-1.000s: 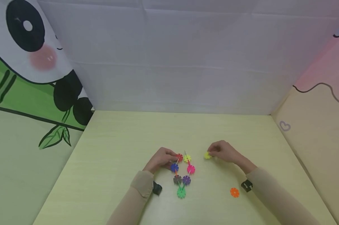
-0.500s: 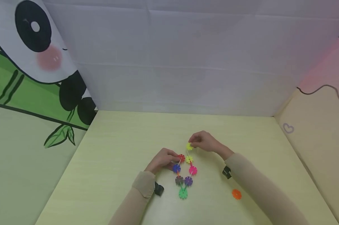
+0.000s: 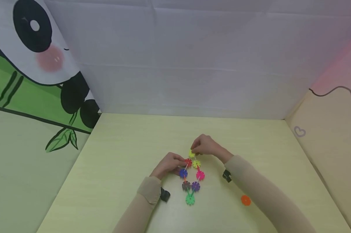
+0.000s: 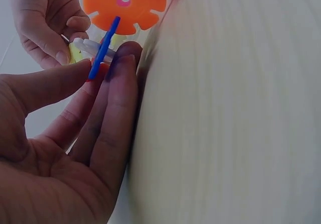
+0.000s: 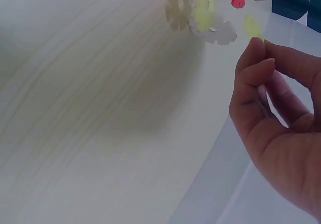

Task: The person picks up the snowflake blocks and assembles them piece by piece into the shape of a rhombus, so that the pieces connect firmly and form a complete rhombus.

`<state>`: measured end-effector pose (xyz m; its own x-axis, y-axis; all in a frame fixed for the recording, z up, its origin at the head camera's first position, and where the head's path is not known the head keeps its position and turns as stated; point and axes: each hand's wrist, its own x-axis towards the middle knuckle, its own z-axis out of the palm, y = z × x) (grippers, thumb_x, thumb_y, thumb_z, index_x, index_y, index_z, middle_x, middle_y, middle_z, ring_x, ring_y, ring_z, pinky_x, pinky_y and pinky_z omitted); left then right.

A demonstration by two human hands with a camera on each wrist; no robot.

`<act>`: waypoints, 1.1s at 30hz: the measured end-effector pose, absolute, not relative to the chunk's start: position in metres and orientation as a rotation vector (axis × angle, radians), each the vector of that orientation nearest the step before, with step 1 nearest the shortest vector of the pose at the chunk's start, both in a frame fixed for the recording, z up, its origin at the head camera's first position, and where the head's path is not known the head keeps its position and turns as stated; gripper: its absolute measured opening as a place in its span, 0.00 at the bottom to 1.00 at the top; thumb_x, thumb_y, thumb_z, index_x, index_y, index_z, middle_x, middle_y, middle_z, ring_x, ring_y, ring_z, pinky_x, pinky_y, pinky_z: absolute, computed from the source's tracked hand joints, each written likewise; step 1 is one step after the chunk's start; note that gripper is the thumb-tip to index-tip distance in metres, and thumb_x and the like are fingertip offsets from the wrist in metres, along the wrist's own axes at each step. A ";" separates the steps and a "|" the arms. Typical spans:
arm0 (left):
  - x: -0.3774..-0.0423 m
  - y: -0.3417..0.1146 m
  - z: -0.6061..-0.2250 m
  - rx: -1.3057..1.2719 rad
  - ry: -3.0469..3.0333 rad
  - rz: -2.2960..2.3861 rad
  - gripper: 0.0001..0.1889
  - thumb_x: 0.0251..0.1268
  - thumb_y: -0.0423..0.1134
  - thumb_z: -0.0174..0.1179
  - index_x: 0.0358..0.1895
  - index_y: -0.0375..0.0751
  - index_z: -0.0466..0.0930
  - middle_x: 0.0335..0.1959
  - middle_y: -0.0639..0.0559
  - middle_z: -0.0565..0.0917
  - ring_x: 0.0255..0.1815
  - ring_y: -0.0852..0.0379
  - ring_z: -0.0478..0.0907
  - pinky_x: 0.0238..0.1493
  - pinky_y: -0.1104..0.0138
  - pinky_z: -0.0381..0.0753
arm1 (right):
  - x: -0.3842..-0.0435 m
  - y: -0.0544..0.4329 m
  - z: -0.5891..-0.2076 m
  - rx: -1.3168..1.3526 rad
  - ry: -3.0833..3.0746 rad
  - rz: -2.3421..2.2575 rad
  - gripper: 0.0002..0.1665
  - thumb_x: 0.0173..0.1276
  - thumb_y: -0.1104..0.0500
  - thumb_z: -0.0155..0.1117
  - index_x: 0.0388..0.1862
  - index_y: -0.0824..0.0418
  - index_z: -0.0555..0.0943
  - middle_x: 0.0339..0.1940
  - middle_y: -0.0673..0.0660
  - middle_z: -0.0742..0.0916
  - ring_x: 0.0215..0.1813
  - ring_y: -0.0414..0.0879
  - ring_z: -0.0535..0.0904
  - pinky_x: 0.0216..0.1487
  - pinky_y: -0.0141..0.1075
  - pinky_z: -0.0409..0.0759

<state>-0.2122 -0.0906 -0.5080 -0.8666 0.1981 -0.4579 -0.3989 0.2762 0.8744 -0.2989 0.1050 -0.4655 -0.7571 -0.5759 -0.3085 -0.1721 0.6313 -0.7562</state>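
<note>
A ring of interlocking plastic discs lies in front of me. My left hand [image 3: 168, 165] pinches the red disc [image 3: 188, 162] at its upper left, beside the blue disc [image 3: 183, 173]. Between thumb and forefinger of my right hand [image 3: 207, 145] is a yellow disc [image 3: 191, 154], seen nearly edge-on as a yellow disc [image 5: 251, 27] in the right wrist view. It is close above the red disc and a white link [image 3: 195, 158]. Below that link is another yellow disc [image 3: 196, 164], followed by pink [image 3: 200, 175], purple [image 3: 195, 186], green [image 3: 190, 199] and dark grey discs [image 3: 186, 185].
A loose orange disc [image 3: 245, 200] lies on the pale table [image 3: 129, 142], near my right forearm. A white wall [image 3: 187, 90] rises behind the table, with printed panels at both sides. Black wrist cameras [image 3: 165, 195] sit under both sleeves.
My right hand has carried the yellow disc leftward, from beside the ring to its top, next to the white link and the red disc. My left hand keeps its pinch on the red disc.
</note>
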 end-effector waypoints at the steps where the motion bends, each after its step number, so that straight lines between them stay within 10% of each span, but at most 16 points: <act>1: -0.212 -0.091 -0.508 -0.180 2.065 1.629 0.07 0.60 0.36 0.66 0.37 0.35 0.86 0.29 0.46 0.85 0.24 0.55 0.81 0.28 0.61 0.81 | -0.298 0.103 -0.465 -0.574 2.323 -0.986 0.04 0.60 0.63 0.69 0.33 0.62 0.86 0.26 0.52 0.86 0.31 0.50 0.83 0.31 0.36 0.79; 33: -0.214 -0.089 -0.511 -0.182 2.060 1.623 0.06 0.61 0.35 0.65 0.37 0.35 0.86 0.28 0.45 0.85 0.23 0.55 0.81 0.27 0.61 0.81 | -0.292 0.093 -0.461 -0.354 2.307 -0.944 0.02 0.58 0.65 0.69 0.29 0.64 0.86 0.21 0.56 0.85 0.27 0.49 0.84 0.33 0.40 0.82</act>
